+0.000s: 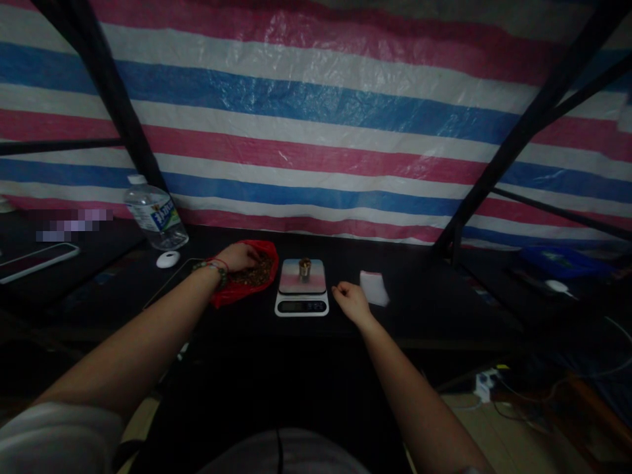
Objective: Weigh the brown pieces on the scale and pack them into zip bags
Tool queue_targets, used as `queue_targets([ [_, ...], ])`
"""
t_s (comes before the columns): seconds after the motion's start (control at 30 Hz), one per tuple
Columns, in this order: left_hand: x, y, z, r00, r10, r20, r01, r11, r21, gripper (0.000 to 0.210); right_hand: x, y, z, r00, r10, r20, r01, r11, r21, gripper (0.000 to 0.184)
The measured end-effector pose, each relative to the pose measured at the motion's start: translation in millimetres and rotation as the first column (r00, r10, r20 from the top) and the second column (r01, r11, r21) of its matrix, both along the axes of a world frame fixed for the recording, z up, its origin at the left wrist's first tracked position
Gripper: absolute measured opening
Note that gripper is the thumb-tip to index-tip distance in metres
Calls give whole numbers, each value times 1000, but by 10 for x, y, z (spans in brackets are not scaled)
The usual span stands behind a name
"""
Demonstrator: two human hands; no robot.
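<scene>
My left hand [241,257], with beaded bracelets at the wrist, reaches into an open red plastic bag [223,297]. Its fingers curl down over small dried brown pieces [259,271]; whatever is between the fingertips is hidden. To the right of the bag lies a white kitchen scale [302,307] with a dark display strip. A small metal cup [305,271] stands upright on its platform, with brown pieces at the top. My right hand [351,301] rests on the table just right of the scale, loosely closed, with nothing visible in it.
A stack of small white sheets [374,288] lies right of my right hand. To the left are a plastic bottle [157,214], a white mouse [168,259] and a phone [39,262]. A blue item [567,261] is far right. Dark metal posts [486,174] frame the black table.
</scene>
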State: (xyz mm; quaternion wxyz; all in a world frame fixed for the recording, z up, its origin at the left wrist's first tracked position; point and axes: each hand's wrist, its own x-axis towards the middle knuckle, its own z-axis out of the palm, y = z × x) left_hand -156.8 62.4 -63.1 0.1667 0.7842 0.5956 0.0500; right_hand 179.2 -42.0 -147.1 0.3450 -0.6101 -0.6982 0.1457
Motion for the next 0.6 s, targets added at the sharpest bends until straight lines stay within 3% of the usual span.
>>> queue_targets([
  [0.6,-2,-90,98,999,9,-45,-12,998,-58,39,-4,0,10,1000,3,3,-3,1000,2,33],
])
